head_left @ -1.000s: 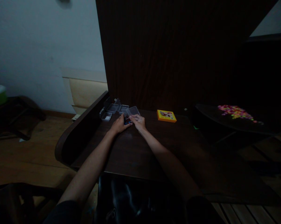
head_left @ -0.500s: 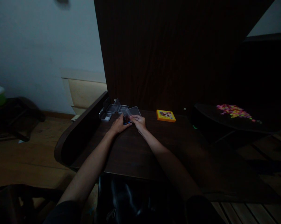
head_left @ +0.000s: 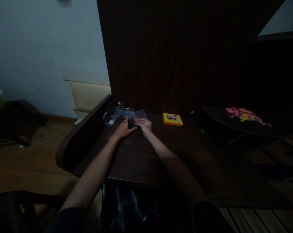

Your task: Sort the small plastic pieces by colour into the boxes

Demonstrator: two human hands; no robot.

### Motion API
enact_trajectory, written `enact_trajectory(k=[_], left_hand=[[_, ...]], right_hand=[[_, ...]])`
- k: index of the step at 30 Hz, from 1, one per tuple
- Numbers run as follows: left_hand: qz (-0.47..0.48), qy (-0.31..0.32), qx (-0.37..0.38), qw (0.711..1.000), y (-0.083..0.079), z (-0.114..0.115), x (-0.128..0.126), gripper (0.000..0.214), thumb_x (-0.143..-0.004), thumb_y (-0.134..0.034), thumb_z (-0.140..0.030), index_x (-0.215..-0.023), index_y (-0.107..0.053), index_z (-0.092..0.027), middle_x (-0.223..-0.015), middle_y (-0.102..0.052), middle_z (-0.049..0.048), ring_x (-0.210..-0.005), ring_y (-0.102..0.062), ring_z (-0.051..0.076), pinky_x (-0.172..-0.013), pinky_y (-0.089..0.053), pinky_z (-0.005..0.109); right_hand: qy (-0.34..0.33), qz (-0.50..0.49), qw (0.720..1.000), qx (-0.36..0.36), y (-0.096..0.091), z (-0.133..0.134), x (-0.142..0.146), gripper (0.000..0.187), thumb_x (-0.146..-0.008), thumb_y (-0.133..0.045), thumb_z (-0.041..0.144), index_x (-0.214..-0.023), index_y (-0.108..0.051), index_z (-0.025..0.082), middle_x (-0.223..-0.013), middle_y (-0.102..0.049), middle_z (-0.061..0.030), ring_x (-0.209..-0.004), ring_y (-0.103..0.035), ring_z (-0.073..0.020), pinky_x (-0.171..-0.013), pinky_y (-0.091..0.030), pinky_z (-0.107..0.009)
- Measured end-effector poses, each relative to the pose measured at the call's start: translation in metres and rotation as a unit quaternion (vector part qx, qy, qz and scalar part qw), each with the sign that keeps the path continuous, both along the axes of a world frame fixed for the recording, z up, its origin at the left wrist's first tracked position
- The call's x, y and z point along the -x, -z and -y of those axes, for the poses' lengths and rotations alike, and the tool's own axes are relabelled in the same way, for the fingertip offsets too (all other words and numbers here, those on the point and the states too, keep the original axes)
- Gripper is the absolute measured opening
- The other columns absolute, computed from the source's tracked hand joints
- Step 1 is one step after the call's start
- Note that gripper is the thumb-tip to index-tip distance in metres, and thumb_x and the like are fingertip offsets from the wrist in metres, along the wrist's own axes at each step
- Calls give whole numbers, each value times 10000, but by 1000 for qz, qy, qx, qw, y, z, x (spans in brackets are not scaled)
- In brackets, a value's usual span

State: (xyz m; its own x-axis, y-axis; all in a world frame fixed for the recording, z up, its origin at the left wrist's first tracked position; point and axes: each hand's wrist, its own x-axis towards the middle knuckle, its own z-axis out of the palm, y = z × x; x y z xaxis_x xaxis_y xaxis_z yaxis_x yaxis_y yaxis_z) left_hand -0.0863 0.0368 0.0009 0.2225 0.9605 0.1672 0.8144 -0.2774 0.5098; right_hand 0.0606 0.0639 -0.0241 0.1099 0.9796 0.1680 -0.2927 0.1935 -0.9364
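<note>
On the dark wooden bench, my left hand (head_left: pixel 123 129) curls around the near left side of a small clear plastic box (head_left: pixel 139 114), its thumb stretched along the front. Small dark and bluish pieces show between the hands, too dim to name. My right hand (head_left: pixel 145 125) is closed at the box's right side, thumb and fingers together by the raised clear lid. Its fingertips are partly hidden, so whether they also pinch a piece cannot be made out. Several more clear boxes (head_left: pixel 116 112) with open lids stand just beyond my left hand; one (head_left: pixel 110 121) has something white in it.
A yellow box (head_left: pixel 172 119) lies on the bench (head_left: pixel 136 158) to the right. Colourful small pieces (head_left: pixel 243 115) are heaped on a dark surface farther right. The bench has a raised curved side (head_left: pixel 82 132) at left and a tall dark panel (head_left: pixel 161 58) behind.
Both hands stay almost in place on the clear box. The right fingers have shifted very slightly; the whole view has moved a little.
</note>
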Motion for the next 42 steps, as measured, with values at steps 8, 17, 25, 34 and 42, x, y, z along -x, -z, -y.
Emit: enact_trajectory(k=[8,17,25,34,42], left_hand=[[1,-7,9,1000,-2,1,0,908,-800,-598,-557,-1471,-176,-113,-1344,-544,206,-1255,-527,315,-998,-442,394],[7,-2,10,1000,0,0,0,921,-801,-604,-555,-1481,-154,-127,-1387,-514,187,-1286,-496,309,-1026,-430,397],[-11,11,-10,1000,1,0,0,765,-821,-579,-544,-1424,-292,-170,-1348,-544,157,-1251,-524,310,-1011,-439,406],[-21,17,-11,1000,-2,1,0,652,-844,-560,-528,-1369,-398,-176,-1318,-561,148,-1246,-523,310,-1011,-444,412],[-21,34,-37,999,3,-2,0,696,-846,-554,-533,-1402,-369,-158,-1405,-493,143,-1300,-470,296,-1078,-385,407]], right_hand=[[-2,-11,1000,5,0,0,-1,386,-433,-883,408,-666,-687,170,-795,-759,-60,-745,-710,-215,-758,-579,-357],[-3,-55,998,7,2,-3,-2,350,-461,-886,339,-678,-671,167,-870,-757,-74,-820,-711,-212,-844,-565,-370],[-8,-70,998,5,1,-3,-3,348,-451,-892,291,-708,-691,170,-832,-758,-56,-838,-711,-216,-873,-557,-378],[-12,-88,996,2,2,-4,-3,376,-422,-905,298,-702,-688,174,-795,-756,-45,-813,-714,-218,-876,-561,-386],[-8,-120,993,15,3,-10,-7,342,-441,-906,263,-673,-668,184,-729,-743,-22,-788,-714,-213,-891,-560,-420]])
